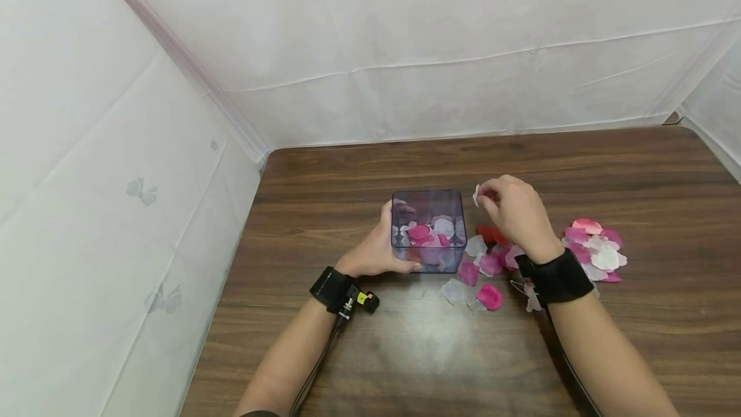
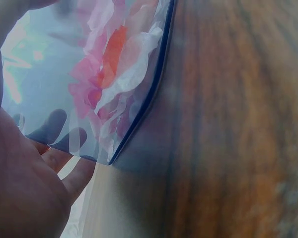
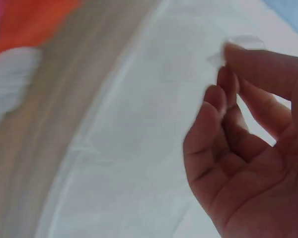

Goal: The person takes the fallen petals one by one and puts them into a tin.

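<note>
A clear, purple-tinted square box (image 1: 429, 217) with pink, white and orange petals inside stands near the middle of the table. My left hand (image 1: 379, 244) grips its left side, thumb along the near wall and fingers round the far one. In the left wrist view, petals (image 2: 124, 64) press against the see-through wall. Just right of the box and above the table, my right hand (image 1: 518, 211) pinches a small white petal (image 1: 476, 195) between thumb and fingertip. In the right wrist view that petal (image 3: 217, 58) is mostly hidden behind the thumb and fingers.
Loose petals (image 1: 490, 265) lie scattered between the box and my right wrist, some hidden beneath it. A heap of pink and white petals (image 1: 604, 257) lies farther right. White sheeting (image 1: 370, 44) hangs behind the wooden table (image 1: 324, 179) and along its left side.
</note>
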`<state>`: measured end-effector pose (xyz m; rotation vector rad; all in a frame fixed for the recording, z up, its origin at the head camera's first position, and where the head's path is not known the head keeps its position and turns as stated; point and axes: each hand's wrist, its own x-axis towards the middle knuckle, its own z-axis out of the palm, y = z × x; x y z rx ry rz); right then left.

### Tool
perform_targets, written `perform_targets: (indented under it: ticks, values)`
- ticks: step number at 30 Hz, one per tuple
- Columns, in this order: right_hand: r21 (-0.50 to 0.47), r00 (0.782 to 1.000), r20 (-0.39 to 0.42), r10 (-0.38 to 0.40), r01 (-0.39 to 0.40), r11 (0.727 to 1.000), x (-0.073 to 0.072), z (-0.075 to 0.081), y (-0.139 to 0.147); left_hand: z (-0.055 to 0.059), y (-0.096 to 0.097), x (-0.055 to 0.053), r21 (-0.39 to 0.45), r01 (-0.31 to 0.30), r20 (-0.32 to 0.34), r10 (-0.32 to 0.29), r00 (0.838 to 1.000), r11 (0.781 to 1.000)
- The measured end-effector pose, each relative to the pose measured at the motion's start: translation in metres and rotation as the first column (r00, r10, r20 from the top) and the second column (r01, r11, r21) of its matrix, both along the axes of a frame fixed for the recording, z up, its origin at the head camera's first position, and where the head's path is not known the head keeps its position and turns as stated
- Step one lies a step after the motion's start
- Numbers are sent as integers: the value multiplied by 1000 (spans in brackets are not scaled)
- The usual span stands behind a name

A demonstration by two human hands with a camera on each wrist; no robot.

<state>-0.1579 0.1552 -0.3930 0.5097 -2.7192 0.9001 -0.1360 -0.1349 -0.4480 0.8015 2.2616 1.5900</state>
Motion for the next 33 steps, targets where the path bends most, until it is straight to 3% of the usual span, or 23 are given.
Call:
perform_targets:
  ticks: [5, 10, 13, 20, 27, 33]
  values:
    - [-131, 985, -170, -2, -21, 991, 17, 20, -14, 3, 1, 1, -4, -7, 18, 7, 1000, 1000]
    - [-133, 958, -273, 86, -126, 983, 33, 29, -31, 14, 3, 4, 11, 2, 38, -2, 999, 1000]
    - [-80, 952, -262, 159, -186, 979, 40, 27, -39, 25, 3, 7, 5, 16, 38, -16, 999, 1000]
    - [-1, 959, -167, 230, -233, 972, 45, 23, -47, 30, 4, 10, -12, 14, 20, -13, 1000, 1000]
    - [-2, 958, -181, 221, -225, 974, 43, 26, -42, 2, 1, -1, -23, -7, -17, 7, 1000, 1000]
    - [-47, 967, -202, 154, -166, 985, 35, 33, -27, 11, 3, 3, 40, -2, 39, 0, 999, 999]
